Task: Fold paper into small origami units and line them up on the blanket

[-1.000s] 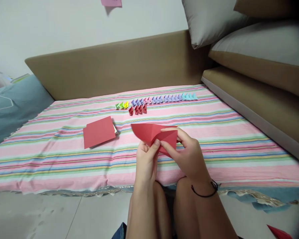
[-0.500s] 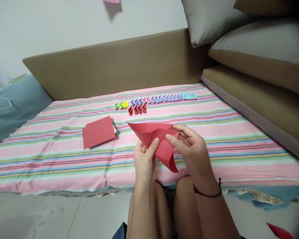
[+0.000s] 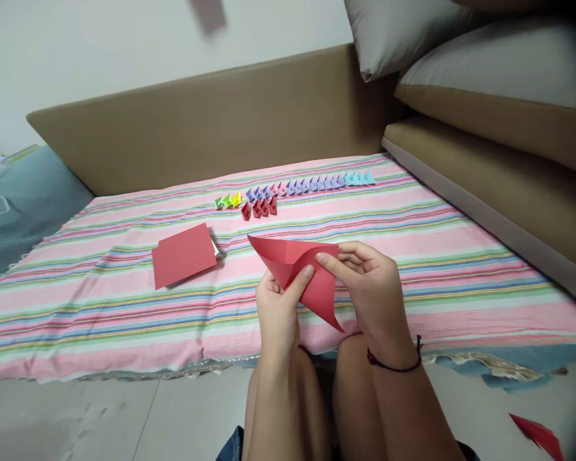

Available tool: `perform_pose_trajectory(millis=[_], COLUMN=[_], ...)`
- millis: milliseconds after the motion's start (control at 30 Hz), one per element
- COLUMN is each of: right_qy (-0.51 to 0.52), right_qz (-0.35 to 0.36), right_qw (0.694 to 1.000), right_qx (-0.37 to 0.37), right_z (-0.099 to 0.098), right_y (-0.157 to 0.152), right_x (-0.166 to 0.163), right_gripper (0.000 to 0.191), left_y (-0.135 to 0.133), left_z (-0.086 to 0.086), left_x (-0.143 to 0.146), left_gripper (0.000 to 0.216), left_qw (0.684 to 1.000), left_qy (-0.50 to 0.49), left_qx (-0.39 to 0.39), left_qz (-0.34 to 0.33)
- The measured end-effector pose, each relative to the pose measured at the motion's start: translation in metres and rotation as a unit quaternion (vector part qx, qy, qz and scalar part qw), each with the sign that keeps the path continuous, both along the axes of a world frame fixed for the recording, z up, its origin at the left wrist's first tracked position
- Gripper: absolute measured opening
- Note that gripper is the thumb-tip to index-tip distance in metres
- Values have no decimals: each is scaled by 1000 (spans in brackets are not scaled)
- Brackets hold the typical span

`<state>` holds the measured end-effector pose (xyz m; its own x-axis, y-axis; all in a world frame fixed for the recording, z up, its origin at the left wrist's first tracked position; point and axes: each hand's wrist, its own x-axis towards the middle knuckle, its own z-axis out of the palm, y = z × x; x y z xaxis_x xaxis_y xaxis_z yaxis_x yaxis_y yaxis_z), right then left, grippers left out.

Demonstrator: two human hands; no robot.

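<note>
Red, partly folded paper sheet [image 3: 319, 293] is held above the near edge of the pink, multicoloured-striped cloth [image 3: 461, 275]. The left hand [image 3: 279, 301] is clamped on its 8 o'clock side, the right hand [image 3: 374, 276] on its 2 o'clock side, thumbs in front. It should handle as light, crisp and easily bent; its loose tips at 10 and 5 o'clock could crumple, so flat pinches near the folds seem safest. Between 9 and 10 o'clock lies a flat red paper stack [image 3: 185, 257]; at 11 o'clock, 4 small dark-red folded paper pieces [image 3: 264, 209]. Farther, small pastel and bright folded paper pieces [image 3: 306, 186] line up from 10 to 1 o'clock before the brown padded backrest [image 3: 211, 121].
</note>
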<state>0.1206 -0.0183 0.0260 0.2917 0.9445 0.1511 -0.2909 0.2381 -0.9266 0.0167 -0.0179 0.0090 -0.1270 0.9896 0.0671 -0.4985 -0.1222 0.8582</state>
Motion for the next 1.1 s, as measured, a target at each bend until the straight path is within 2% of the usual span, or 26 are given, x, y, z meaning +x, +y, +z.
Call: perform_pose_trajectory(millis=[400,1100], right_qy=[-19,-37], right_qz=[-20,-29], right_qw=[1000,999], right_qx=[4,1], right_z=[5,4], right_y=[-2,-2], right_x=[-3,-3], right_gripper=[13,11], left_y=[-2,-2], left_z=[4,4], left_x=[1,2], left_gripper=[21,29], left_qw=[999,999], left_qy=[-25,-14], left_qx=[-15,-33], left_qz=[-13,1])
